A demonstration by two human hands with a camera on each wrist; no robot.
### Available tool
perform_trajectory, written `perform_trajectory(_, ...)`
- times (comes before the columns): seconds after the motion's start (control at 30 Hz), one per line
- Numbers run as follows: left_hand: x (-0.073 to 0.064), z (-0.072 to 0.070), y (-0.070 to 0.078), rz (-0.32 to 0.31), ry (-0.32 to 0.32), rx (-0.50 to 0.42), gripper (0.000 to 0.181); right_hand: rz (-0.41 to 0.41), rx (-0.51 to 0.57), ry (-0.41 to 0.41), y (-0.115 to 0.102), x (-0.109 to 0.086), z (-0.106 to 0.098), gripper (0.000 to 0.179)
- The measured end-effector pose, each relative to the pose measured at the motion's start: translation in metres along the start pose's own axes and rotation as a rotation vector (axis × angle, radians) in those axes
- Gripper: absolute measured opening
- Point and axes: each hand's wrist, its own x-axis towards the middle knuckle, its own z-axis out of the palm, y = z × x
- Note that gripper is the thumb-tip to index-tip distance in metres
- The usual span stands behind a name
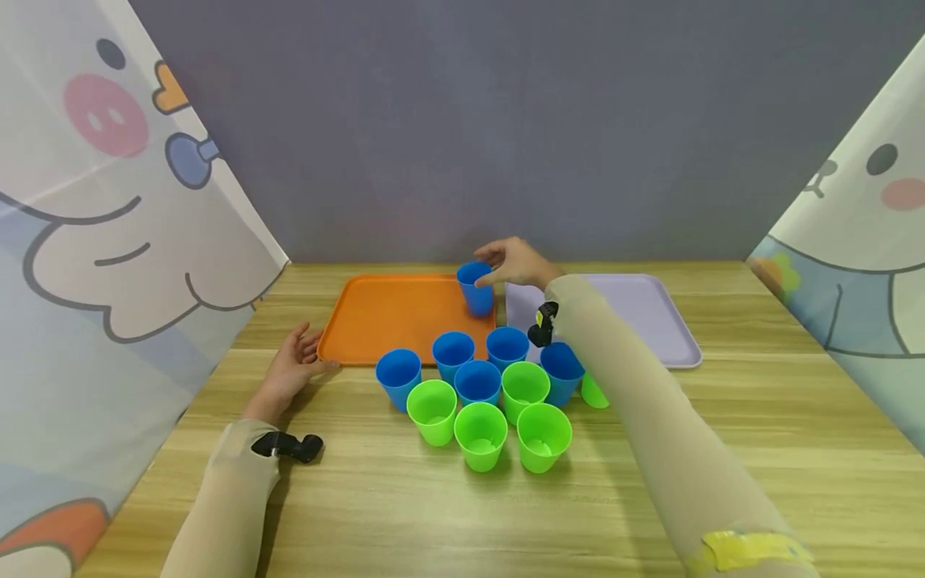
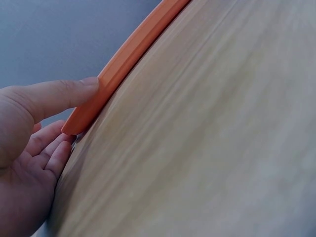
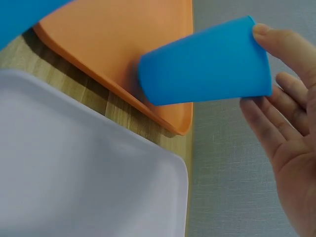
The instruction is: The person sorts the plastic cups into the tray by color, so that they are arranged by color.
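My right hand (image 1: 519,263) pinches a blue cup (image 1: 475,291) near its rim, thumb on one side and fingers on the other. In the right wrist view, that cup (image 3: 207,66) has its base right at the surface of the orange tray (image 3: 113,34), near a back corner. At the left, my left hand (image 1: 292,369) holds the near-left corner of the orange tray (image 1: 397,317). The left wrist view shows the thumb (image 2: 81,88) on the tray's rim (image 2: 106,84), with the other fingers round the corner.
A lavender tray (image 1: 650,313) lies at the right, partly behind my right forearm. In front of the trays several blue cups (image 1: 400,377) and green cups (image 1: 480,437) stand upright close together. One green cup (image 1: 594,393) is half hidden by the sleeve. A grey wall (image 1: 433,144) rises behind.
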Motion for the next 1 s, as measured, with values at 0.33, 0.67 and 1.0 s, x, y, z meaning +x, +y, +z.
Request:
perform_trajectory(0.33, -0.0028, -0.0002, 0.0006, 0.003, 0.004, 0.002, 0.101, 0.007, 0.033, -0.128, 0.0018, 0.0030, -0.0023, 0.063)
perform_trajectory(0.67, -0.0009, -0.0004, -0.0012, 0.012, -0.001, 0.000, 0.101, 0.028, 0.064, -0.150, -0.0009, 0.0015, -0.0019, 0.063)
perform_trajectory(1.0, 0.0004, -0.0015, -0.0032, 0.025, -0.002, -0.002, 0.099, 0.023, 0.064, -0.142, -0.0002, -0.0034, -0.0061, 0.063)
